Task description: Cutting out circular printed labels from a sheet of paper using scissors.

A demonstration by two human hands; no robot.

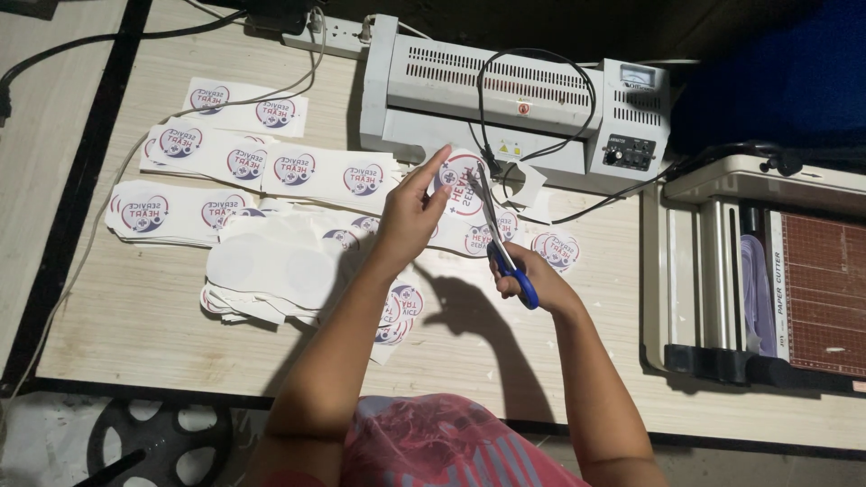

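Head view: the round sticker sits pinched in the left hand above the table, by the laminator. Right hand grips the scissors, blades pointing up-left, away from the body. A slipping pinch could mean a crooked cut.

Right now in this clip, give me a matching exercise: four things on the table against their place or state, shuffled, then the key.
Things:
1. scissors
2. round sticker
3. laminator
4. paper cutter

Places or states:
A. at the table's right edge
B. pinched in the left hand
C. at the back of the table, cable draped over it
D. held in the right hand, blades on the sticker

Pairs: 1-D, 2-B, 3-C, 4-A
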